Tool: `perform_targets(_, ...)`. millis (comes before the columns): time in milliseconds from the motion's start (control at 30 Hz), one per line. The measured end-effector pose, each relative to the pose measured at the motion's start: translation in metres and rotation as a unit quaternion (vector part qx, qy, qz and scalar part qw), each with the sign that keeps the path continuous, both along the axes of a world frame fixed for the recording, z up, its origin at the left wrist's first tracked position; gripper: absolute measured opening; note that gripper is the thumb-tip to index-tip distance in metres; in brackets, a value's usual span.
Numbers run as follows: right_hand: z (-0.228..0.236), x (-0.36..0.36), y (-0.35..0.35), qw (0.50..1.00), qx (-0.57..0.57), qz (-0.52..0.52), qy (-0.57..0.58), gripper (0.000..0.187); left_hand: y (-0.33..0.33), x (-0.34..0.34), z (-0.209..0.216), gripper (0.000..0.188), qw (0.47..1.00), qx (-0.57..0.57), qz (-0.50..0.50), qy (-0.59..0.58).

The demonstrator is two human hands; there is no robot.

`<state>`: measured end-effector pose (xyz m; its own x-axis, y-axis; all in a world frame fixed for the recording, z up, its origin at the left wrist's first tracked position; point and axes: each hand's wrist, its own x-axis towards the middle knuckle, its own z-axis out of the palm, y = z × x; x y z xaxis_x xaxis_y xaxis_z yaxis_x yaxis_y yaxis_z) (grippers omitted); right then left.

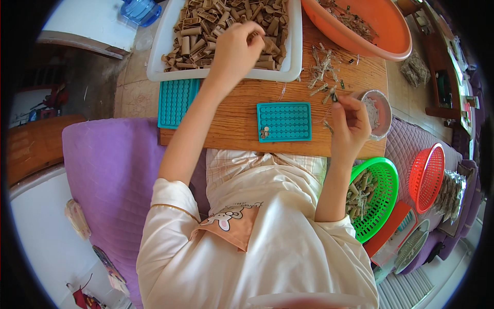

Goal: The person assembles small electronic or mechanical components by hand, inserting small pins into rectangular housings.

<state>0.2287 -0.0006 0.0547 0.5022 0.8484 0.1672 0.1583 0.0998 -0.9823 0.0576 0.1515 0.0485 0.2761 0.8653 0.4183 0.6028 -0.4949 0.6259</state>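
Note:
My left hand (237, 49) is over the white bin (154, 64), its fingers curled together among brown plastic casings (193, 38). Whatever sits between those fingertips is hidden. At the right side of the table, my right hand (352, 121) pinches a small dark component (334, 97) between thumb and fingertips. Just beyond it lies a loose pile of thin wires with small parts (321, 67). A teal tray (284, 121) of round slots rests in front of me, with several small round silvery pieces (265, 132) in its near left corner.
A second teal tray (177, 103) lies by the bin. An orange basin (388, 51) holds more wired parts, and a round tub (383, 116) has pale contents. To my right are a green basket (388, 206) of brown pieces and a red basket (427, 177).

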Motion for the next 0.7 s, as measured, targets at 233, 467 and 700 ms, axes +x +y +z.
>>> perform_targets(233,-0.013,-0.035,0.033,0.994,0.087,-0.046,0.047,0.009,-0.083,0.010,0.017,0.023,0.920,-0.316,-0.144,-0.182)
perform_targets(467,-0.013,-0.055,0.021,0.991,0.073,-0.055,0.094,0.009,-0.117,0.005,0.009,0.029,0.845,-0.396,-0.204,-0.295)
perform_targets(700,-0.005,-0.050,0.002,0.997,0.049,0.015,0.053,0.008,-0.125,0.009,-0.012,0.033,0.811,-0.280,-0.110,-0.501)
